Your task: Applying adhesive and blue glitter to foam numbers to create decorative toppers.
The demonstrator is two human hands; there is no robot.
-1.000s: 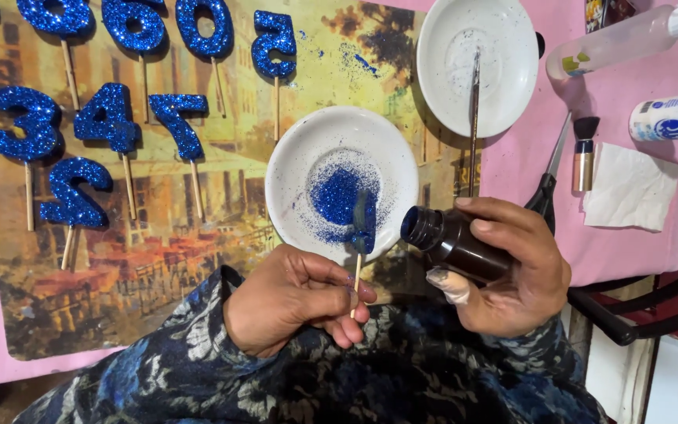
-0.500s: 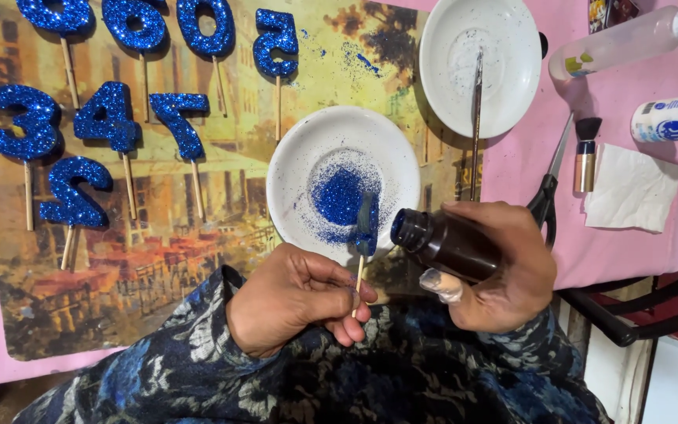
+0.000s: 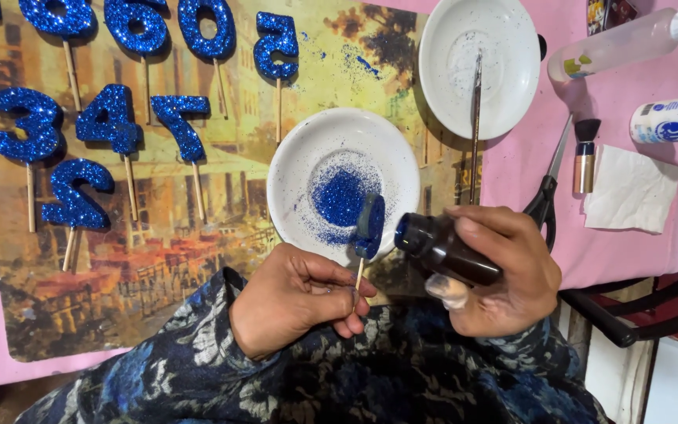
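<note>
A: Blue glitter is almost everywhere here, rough and sparkling. The left hand (image 3: 296, 302) pinches a thin wooden stick (image 3: 359, 273) between thumb and fingers, closed tight on it. On top of the stick sits a small glitter-covered piece (image 3: 369, 226), seen nearly from its edge, so I cannot tell its shape.

B: And the right hand (image 3: 504, 271)?

A: It is wrapped around a dark brown bottle (image 3: 445, 250), smooth and round, tilted almost flat. The open mouth of the bottle points at the glitter piece and is just beside it.

B: Where is the piece?

A: It is above the near rim of a white round plate (image 3: 300, 169). This plate has a small heap of loose blue glitter (image 3: 339, 196) in the middle, with fine grains scattered around.

B: What lies around them?

A: To the left, glitter numbers on sticks (image 3: 111, 118) lie in rows on a printed picture sheet (image 3: 198, 251) with yellow and orange tones. Further back is a second white plate (image 3: 504, 86), glossy, with a thin metal tool (image 3: 475, 118) across it. On the pink cloth (image 3: 629, 259) at the right I see black-handled scissors (image 3: 547, 196), a small brush with a metal collar (image 3: 585, 157), a folded white paper napkin (image 3: 633, 190), a clear plastic bottle (image 3: 621, 43) lying down and a white tube (image 3: 672, 119). The sleeves (image 3: 198, 369) are of dark blue flowered cloth.
</note>
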